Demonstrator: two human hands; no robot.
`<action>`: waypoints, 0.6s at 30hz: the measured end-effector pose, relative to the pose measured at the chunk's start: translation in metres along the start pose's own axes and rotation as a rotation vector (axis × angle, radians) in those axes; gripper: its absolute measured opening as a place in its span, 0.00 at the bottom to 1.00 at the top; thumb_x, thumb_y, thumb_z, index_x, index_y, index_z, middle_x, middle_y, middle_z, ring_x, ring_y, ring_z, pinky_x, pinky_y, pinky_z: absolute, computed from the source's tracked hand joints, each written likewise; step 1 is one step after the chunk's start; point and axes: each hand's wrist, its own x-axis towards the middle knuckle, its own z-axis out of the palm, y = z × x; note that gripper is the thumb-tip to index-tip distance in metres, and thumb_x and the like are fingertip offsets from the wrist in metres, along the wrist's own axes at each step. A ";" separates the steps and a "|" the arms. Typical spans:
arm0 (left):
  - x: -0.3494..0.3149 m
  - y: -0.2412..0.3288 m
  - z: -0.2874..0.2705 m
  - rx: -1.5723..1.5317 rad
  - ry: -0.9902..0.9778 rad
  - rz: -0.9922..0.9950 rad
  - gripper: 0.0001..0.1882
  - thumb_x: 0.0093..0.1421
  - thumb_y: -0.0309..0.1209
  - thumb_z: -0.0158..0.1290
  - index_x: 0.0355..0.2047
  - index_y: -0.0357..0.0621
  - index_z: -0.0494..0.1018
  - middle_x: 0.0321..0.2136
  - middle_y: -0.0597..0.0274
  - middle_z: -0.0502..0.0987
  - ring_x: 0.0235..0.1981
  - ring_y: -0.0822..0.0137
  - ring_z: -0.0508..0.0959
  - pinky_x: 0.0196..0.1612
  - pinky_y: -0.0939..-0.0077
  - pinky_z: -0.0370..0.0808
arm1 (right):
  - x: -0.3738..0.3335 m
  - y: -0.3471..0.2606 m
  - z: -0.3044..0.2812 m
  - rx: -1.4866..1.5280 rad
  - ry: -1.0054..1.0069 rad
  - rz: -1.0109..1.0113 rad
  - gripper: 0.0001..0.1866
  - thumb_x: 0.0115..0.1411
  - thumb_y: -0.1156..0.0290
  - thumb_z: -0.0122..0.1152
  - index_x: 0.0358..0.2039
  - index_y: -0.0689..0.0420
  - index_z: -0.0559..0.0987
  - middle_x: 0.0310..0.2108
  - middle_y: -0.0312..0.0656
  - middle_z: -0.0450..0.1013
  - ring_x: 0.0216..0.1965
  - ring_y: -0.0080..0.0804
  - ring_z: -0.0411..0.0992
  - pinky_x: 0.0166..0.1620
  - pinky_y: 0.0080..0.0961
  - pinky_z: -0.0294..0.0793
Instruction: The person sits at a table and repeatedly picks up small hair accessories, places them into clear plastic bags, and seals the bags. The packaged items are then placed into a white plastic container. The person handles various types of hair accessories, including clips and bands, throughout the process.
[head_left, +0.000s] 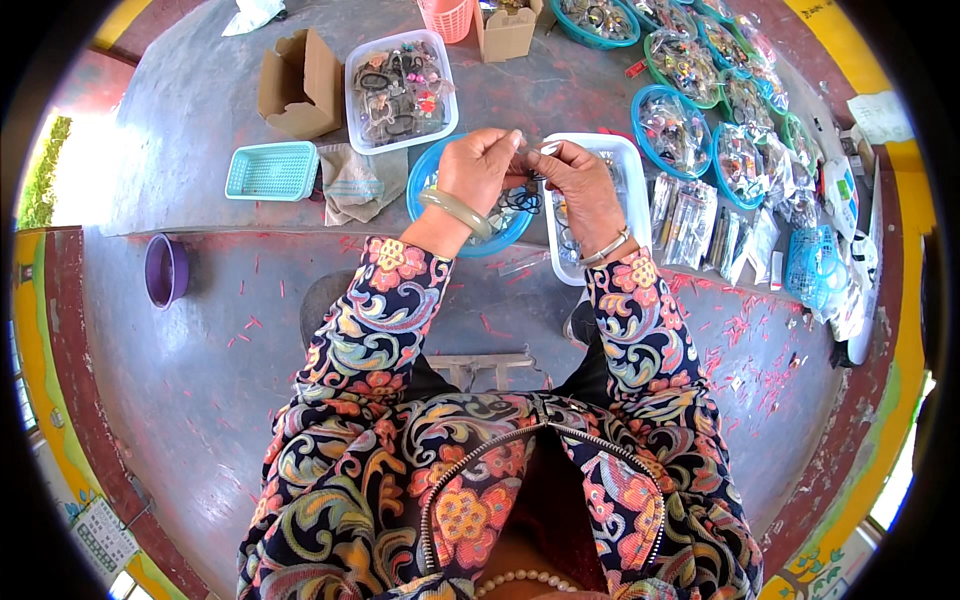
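My left hand (472,178) and my right hand (584,188) are raised close together over a round blue basin (480,247). Each pinches with thumb and fingertips at a thin black cord (524,198), which hangs in loops between them. Its exact ends are hidden by my fingers. Under my right hand stands a white rectangular tray (638,213) with small packed items inside, partly covered by the hand. A bangle circles my left wrist, and a silvery bracelet is on the right one.
Ahead sits a white tray (353,100) of bagged trinkets, beside an open cardboard box (300,85). A turquoise basket (270,172) and grey cloth (355,188) lie left. Several round baskets (672,130) and bagged slim items (690,220) fill the right. A purple tub (166,271) stands lower left.
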 end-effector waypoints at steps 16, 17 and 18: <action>0.003 -0.005 -0.004 0.108 -0.203 -0.231 0.10 0.52 0.29 0.55 0.33 0.36 0.72 0.27 0.66 0.75 0.23 0.81 0.71 0.18 0.90 0.59 | 0.004 0.007 -0.008 0.244 0.180 0.001 0.07 0.49 0.67 0.63 0.27 0.54 0.76 0.23 0.29 0.71 0.25 0.15 0.65 0.29 0.13 0.59; 0.004 -0.008 -0.004 0.094 -0.183 -0.211 0.09 0.52 0.28 0.54 0.32 0.37 0.73 0.27 0.66 0.75 0.23 0.81 0.70 0.19 0.91 0.59 | 0.004 0.007 -0.007 0.251 0.177 0.009 0.07 0.49 0.67 0.63 0.26 0.54 0.76 0.23 0.29 0.71 0.25 0.15 0.65 0.29 0.14 0.59; 0.005 -0.009 -0.005 0.080 -0.164 -0.190 0.08 0.52 0.28 0.54 0.32 0.37 0.73 0.27 0.66 0.75 0.23 0.81 0.70 0.19 0.92 0.59 | 0.003 0.007 -0.006 0.255 0.173 0.014 0.07 0.49 0.67 0.63 0.26 0.54 0.76 0.23 0.29 0.71 0.25 0.15 0.65 0.29 0.14 0.59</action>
